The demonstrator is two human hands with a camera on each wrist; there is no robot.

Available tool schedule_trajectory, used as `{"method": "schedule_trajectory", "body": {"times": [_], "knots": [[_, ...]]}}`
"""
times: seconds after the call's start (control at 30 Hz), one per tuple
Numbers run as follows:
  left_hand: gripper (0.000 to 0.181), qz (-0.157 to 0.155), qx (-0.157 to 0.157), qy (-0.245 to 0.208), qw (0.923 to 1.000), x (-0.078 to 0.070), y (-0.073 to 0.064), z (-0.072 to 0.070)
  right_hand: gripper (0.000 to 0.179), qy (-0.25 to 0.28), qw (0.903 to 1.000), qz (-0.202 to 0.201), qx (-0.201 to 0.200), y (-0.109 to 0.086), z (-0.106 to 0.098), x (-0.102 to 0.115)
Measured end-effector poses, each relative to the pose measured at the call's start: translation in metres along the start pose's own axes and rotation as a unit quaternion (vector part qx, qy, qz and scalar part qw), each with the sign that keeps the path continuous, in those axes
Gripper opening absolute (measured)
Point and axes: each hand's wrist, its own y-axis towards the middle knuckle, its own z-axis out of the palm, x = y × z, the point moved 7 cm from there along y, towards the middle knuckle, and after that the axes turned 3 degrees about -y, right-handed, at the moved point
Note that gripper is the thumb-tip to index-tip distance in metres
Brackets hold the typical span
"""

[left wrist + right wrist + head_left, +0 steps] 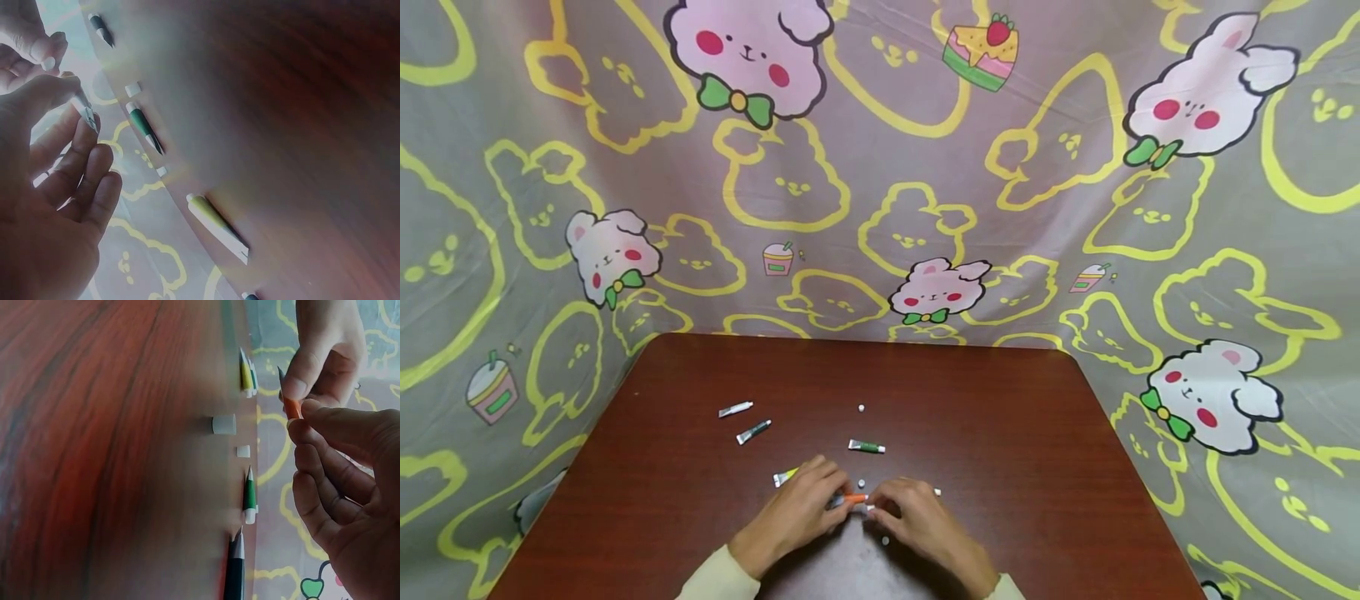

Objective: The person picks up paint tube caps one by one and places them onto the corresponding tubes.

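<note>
The table (1000, 417) is reddish brown, with darker grain lines. Near the middle, the orange tube (856, 498) has a silver tail, and the cap (870, 507) at its right is white. The tube on the left (786, 477) is yellow with a whitish end; farther, one tube (867, 447) is green and silver, one (754, 432) is dark green, and the far left one (735, 409) is silvery white. The loose caps (861, 408) are white. The sleeves (726, 577) are pale cream. The greyish-pink cloth (865, 158) carries yellow rabbit outlines and white rabbit heads with pink cheeks, green bows and black contours.
</note>
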Motion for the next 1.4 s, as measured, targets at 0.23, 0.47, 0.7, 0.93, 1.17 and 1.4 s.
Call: {"method": "schedule_trajectory", "body": {"times": [0.23,0.47,0.7,0.93,1.17,1.4], "knots": [[0.026,0.004,0.001,0.007,1.0000,-0.001,0.004,0.004,0.018,-0.026,0.9996,-0.002,-0.013,0.002,0.001,-0.001],[0.028,0.006,-0.009,0.003,0.9999,-0.002,0.005,0.003,0.017,0.002,0.9992,0.030,-0.025,0.003,-0.001,-0.007],[0.028,0.010,-0.010,0.001,0.9999,-0.003,0.006,0.002,0.017,0.000,0.9980,0.059,-0.023,0.004,-0.001,-0.011],[0.027,0.002,-0.002,0.001,1.0000,-0.003,0.007,0.003,0.016,0.004,0.9962,0.084,-0.024,0.003,-0.001,-0.017],[0.027,0.002,-0.002,0.000,1.0000,-0.003,0.007,0.003,0.016,0.010,0.9953,0.096,-0.013,0.001,0.001,-0.021],[0.027,0.015,-0.005,-0.004,0.9999,-0.003,0.007,0.003,0.015,0.005,0.9961,0.087,-0.009,0.001,0.003,-0.019]]}}
